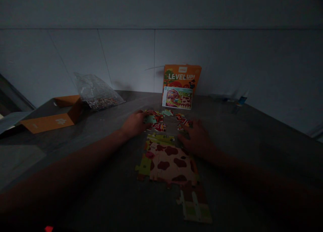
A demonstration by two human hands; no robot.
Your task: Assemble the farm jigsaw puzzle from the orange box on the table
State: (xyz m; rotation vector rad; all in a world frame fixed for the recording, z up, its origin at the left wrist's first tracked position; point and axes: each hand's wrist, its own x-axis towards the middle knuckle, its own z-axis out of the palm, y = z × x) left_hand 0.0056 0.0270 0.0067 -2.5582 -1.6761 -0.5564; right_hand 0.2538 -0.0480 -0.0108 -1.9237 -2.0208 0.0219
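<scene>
My left hand (135, 124) reaches to the left edge of a group of red and mint puzzle pieces (159, 127), thumb and fingers closed about a mint puzzle piece (150, 119). On the other side, my right hand (196, 138) lies low over the table with thumb and fingers apart, beside some red puzzle pieces (180, 117) that its fingers partly cover. A joined puzzle section with a spotted cow (171, 161) is nearer to me, with a fence part at its lower right. One mint piece (167, 112) sits between the two red groups. Dim light blurs the fingertips.
An orange "LEVEL UP!" box (183, 75) stands against the wall, with a farm picture card (178, 98) leaning on it. At left are an open orange box (52, 119) and a clear plastic bag (97, 92) of pieces. A small blue-labelled item (242, 100) stands back right.
</scene>
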